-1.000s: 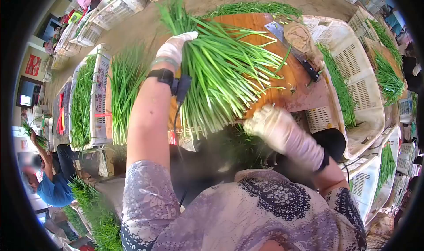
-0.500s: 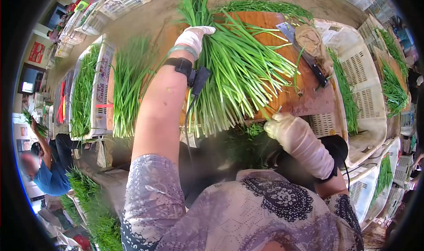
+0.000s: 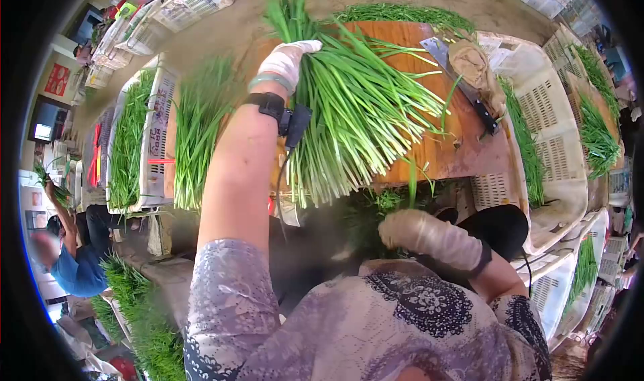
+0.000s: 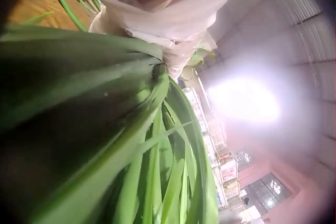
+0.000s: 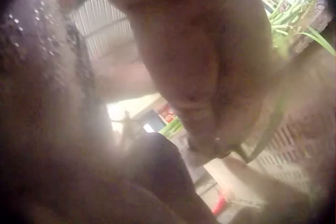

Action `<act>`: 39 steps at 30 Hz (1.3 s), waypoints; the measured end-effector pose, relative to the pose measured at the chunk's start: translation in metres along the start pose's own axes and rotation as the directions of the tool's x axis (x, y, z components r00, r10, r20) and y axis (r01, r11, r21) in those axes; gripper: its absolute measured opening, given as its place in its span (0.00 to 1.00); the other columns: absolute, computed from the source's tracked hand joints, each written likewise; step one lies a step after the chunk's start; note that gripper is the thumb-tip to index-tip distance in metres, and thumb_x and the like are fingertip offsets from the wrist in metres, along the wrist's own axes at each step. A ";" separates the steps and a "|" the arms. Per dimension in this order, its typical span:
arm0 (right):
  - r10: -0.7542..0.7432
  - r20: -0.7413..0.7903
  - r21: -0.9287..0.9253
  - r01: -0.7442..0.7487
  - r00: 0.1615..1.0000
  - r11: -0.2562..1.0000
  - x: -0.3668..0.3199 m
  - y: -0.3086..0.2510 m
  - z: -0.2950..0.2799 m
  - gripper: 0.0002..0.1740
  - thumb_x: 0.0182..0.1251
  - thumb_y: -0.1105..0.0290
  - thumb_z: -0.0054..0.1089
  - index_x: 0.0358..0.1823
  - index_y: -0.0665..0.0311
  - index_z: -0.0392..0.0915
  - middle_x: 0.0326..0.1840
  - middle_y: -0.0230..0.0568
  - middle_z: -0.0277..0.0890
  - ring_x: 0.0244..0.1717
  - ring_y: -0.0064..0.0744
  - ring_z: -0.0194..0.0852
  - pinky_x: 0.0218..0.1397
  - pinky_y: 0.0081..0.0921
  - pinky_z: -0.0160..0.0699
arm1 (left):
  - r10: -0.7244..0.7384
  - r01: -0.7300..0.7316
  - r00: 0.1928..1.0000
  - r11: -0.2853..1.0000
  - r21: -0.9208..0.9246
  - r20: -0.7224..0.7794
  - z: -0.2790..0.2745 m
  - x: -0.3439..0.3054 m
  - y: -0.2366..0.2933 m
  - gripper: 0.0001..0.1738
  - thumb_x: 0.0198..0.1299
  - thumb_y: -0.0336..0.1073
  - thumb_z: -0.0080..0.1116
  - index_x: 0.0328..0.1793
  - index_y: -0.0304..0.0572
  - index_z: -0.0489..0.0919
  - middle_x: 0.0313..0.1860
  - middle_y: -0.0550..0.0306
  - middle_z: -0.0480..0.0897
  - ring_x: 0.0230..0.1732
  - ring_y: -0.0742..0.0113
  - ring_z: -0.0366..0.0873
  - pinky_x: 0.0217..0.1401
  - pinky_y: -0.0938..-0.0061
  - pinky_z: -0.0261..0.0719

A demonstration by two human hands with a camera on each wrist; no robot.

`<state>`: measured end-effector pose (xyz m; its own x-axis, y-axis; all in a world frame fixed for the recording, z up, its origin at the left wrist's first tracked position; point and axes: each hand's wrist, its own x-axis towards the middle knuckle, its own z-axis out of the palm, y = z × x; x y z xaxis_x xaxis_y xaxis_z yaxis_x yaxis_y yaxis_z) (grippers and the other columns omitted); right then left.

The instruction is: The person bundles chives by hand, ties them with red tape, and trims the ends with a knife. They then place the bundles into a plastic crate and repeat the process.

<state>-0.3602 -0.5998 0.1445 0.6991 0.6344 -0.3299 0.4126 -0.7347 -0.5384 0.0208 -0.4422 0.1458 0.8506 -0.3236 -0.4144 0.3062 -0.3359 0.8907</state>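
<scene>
The left hand [image 3: 288, 60], in a white glove, grips a large bunch of long green stalks [image 3: 362, 106] near its leafy part. The pale ends fan out to the right and down over a wooden board [image 3: 463, 143]. In the left wrist view the glove [image 4: 157, 24] wraps around the green leaves [image 4: 173, 166]. Below the board's near edge is the gloved right hand [image 3: 426, 237]. A loose green leaf [image 3: 412, 180] is just above it; in the right wrist view a blurred leaf [image 5: 268, 134] is by its fingertips. Whether the fingers hold that leaf is unclear.
A knife [image 3: 484, 116] and a crumpled brown cloth [image 3: 471, 66] lie on the board's right side. White crates [image 3: 547, 106] stand at the right, another crate [image 3: 155, 123] at the left beside more stalks [image 3: 194, 153]. A person in blue [image 3: 80, 267] sits at far left.
The right hand has moved from the stalk ends down toward the body, and a leaf now stands apart below the bunch. The left hand has shifted slightly, still gripping the bunch.
</scene>
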 end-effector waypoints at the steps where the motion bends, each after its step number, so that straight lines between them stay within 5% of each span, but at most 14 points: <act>1: -0.103 0.101 0.459 0.045 0.990 0.887 -0.005 -0.002 -0.005 0.10 0.57 0.74 0.53 0.39 0.59 0.80 0.34 0.38 0.82 0.32 0.35 0.80 0.35 0.24 0.80 | -0.027 0.026 1.000 0.997 -0.069 -0.016 -0.003 0.002 -0.006 0.32 0.52 0.52 0.68 0.60 0.45 0.79 0.64 0.48 0.75 0.62 0.56 0.70 0.67 0.63 0.62; 3: -0.089 0.291 0.821 -0.201 0.952 0.534 -0.004 0.005 -0.023 0.05 0.59 0.76 0.56 0.34 0.58 0.80 0.34 0.35 0.81 0.35 0.27 0.79 0.38 0.22 0.77 | 0.044 -0.037 0.997 0.995 -0.096 0.068 -0.007 0.004 -0.013 0.34 0.51 0.54 0.68 0.62 0.44 0.78 0.68 0.47 0.71 0.65 0.54 0.67 0.69 0.62 0.59; 4: 0.221 0.111 0.699 -0.234 0.969 0.676 0.009 0.015 -0.001 0.06 0.58 0.76 0.55 0.33 0.58 0.80 0.36 0.35 0.81 0.36 0.26 0.79 0.37 0.21 0.77 | 0.089 -0.077 0.991 0.991 -0.110 0.104 -0.011 0.007 -0.013 0.36 0.51 0.54 0.68 0.63 0.44 0.77 0.70 0.46 0.69 0.67 0.53 0.65 0.70 0.61 0.58; 5: 0.224 -0.161 0.204 -0.190 0.961 0.960 0.018 0.029 0.030 0.06 0.57 0.74 0.56 0.34 0.57 0.79 0.34 0.35 0.80 0.35 0.31 0.79 0.37 0.25 0.77 | 0.129 -0.112 0.982 0.986 -0.124 0.138 -0.015 0.010 -0.017 0.37 0.51 0.55 0.68 0.64 0.44 0.76 0.72 0.46 0.66 0.69 0.52 0.63 0.71 0.61 0.56; 6: 0.212 -0.421 -0.333 -0.367 0.882 0.869 0.027 0.043 0.060 0.06 0.57 0.73 0.56 0.35 0.57 0.79 0.32 0.36 0.78 0.35 0.35 0.80 0.36 0.29 0.78 | 0.057 -0.059 0.996 0.998 0.022 0.072 -0.025 0.038 -0.022 0.39 0.51 0.56 0.67 0.66 0.43 0.75 0.74 0.46 0.64 0.69 0.50 0.62 0.71 0.59 0.55; 8: 0.037 -0.516 -0.073 -0.087 0.856 0.993 0.010 -0.016 -0.016 0.06 0.56 0.71 0.55 0.35 0.54 0.77 0.36 0.36 0.76 0.41 0.38 0.79 0.42 0.34 0.79 | -0.032 0.034 0.998 0.999 -0.031 0.062 -0.029 0.040 -0.035 0.39 0.51 0.57 0.67 0.66 0.42 0.74 0.74 0.46 0.64 0.69 0.51 0.62 0.71 0.58 0.56; 11: 0.076 -0.650 -0.091 -0.176 0.756 0.980 0.037 -0.007 -0.051 0.18 0.52 0.73 0.59 0.47 0.55 0.74 0.43 0.37 0.72 0.49 0.40 0.75 0.50 0.34 0.76 | -0.015 0.017 0.998 1.000 -0.020 0.067 -0.011 0.016 -0.020 0.39 0.51 0.55 0.67 0.66 0.41 0.74 0.72 0.45 0.67 0.68 0.52 0.64 0.70 0.60 0.58; 17: -0.014 -0.623 -0.153 -0.105 0.782 0.983 0.035 0.027 -0.038 0.27 0.51 0.76 0.60 0.57 0.55 0.72 0.56 0.37 0.72 0.56 0.41 0.72 0.57 0.34 0.75 | 0.061 -0.062 0.997 0.998 0.029 0.044 0.000 -0.031 0.008 0.32 0.52 0.52 0.67 0.61 0.43 0.79 0.70 0.47 0.70 0.66 0.53 0.67 0.71 0.63 0.56; 22: -0.087 -0.577 -0.428 -0.210 0.812 0.879 0.044 0.028 -0.038 0.23 0.62 0.70 0.48 0.60 0.57 0.72 0.65 0.37 0.70 0.58 0.39 0.72 0.58 0.33 0.75 | -0.097 0.091 0.989 0.994 0.064 0.113 -0.003 0.000 -0.002 0.45 0.56 0.58 0.63 0.73 0.39 0.64 0.76 0.47 0.60 0.74 0.54 0.56 0.75 0.62 0.50; 25: -0.123 -0.492 -0.480 -0.151 0.862 0.864 0.051 0.033 -0.038 0.22 0.63 0.68 0.47 0.59 0.57 0.71 0.63 0.37 0.71 0.56 0.40 0.74 0.57 0.33 0.76 | -0.059 0.041 0.978 0.995 0.093 0.202 -0.001 0.014 0.003 0.46 0.57 0.58 0.62 0.75 0.37 0.61 0.77 0.45 0.58 0.75 0.54 0.55 0.76 0.63 0.47; 31: -0.056 -0.526 -0.459 -0.227 0.849 0.859 0.050 0.015 -0.032 0.13 0.57 0.68 0.49 0.44 0.59 0.73 0.34 0.37 0.71 0.39 0.37 0.73 0.38 0.31 0.77 | -0.014 -0.011 0.988 0.986 0.166 0.153 0.020 -0.011 0.013 0.24 0.69 0.31 0.39 0.71 0.38 0.66 0.70 0.56 0.68 0.72 0.57 0.62 0.76 0.61 0.57; 33: -0.160 -0.570 -0.428 -0.125 0.806 0.895 0.046 0.022 -0.033 0.11 0.56 0.68 0.50 0.41 0.59 0.74 0.32 0.37 0.69 0.36 0.36 0.73 0.34 0.30 0.77 | -0.030 0.031 0.988 1.000 0.001 0.152 0.015 0.003 0.002 0.25 0.58 0.47 0.64 0.58 0.43 0.81 0.68 0.53 0.73 0.67 0.61 0.66 0.71 0.67 0.56; 37: -0.174 -0.400 -0.544 -0.080 0.900 0.835 0.021 0.016 -0.011 0.09 0.54 0.70 0.54 0.38 0.57 0.76 0.30 0.36 0.72 0.34 0.36 0.76 0.28 0.27 0.76 | -0.086 0.083 0.996 0.992 0.095 0.035 0.022 -0.032 0.024 0.24 0.62 0.47 0.58 0.61 0.45 0.79 0.61 0.58 0.78 0.61 0.63 0.72 0.68 0.70 0.62; 39: -0.042 0.073 -0.147 0.053 0.996 0.988 0.016 0.010 -0.002 0.12 0.55 0.71 0.55 0.43 0.58 0.77 0.29 0.40 0.78 0.34 0.37 0.81 0.29 0.29 0.78 | -0.126 0.123 0.992 0.988 0.093 0.018 0.020 -0.038 0.029 0.23 0.64 0.47 0.56 0.62 0.46 0.78 0.59 0.59 0.80 0.59 0.64 0.73 0.67 0.70 0.64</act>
<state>-0.3436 -0.5982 0.1356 0.6365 0.6808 -0.3626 0.5302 -0.7276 -0.4353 -0.0110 -0.4576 0.1837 0.7974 -0.2951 -0.5264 0.3677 -0.4542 0.8115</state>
